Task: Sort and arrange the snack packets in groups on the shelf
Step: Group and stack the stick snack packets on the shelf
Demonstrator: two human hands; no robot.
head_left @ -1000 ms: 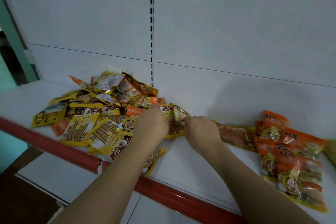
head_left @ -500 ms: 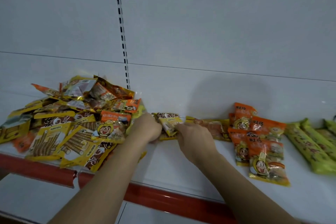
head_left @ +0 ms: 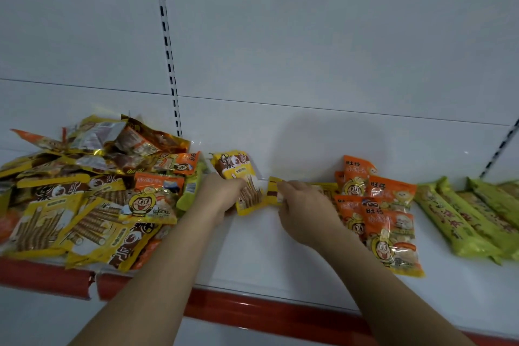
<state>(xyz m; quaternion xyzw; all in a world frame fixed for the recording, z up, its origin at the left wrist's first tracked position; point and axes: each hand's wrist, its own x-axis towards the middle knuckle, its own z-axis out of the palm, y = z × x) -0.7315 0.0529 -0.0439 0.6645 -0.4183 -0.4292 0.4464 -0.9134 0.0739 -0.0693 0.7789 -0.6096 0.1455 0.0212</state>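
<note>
Since a moment ago both my hands have slid right from the mixed pile (head_left: 92, 191), left hand (head_left: 219, 194) grasping a yellow wafer packet (head_left: 241, 180), right hand (head_left: 300, 205) clenched on another yellow packet (head_left: 273, 191), starting a group beside the orange packets (head_left: 379, 211) on the shelf (head_left: 266, 261).

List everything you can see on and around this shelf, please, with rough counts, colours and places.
mixed packet pile: many, yellow and orange, shelf's left end
yellow wafer packet: one, yellow-brown, centre, in the left hand
small yellow packet: one, centre, at the right hand's fingers
orange packets: about five, overlapping, right of centre
green packets: several, far right
shelf: one, white
red edge strip: along the shelf front
back panel: white, slotted uprights
left hand: one
right hand: one
</note>
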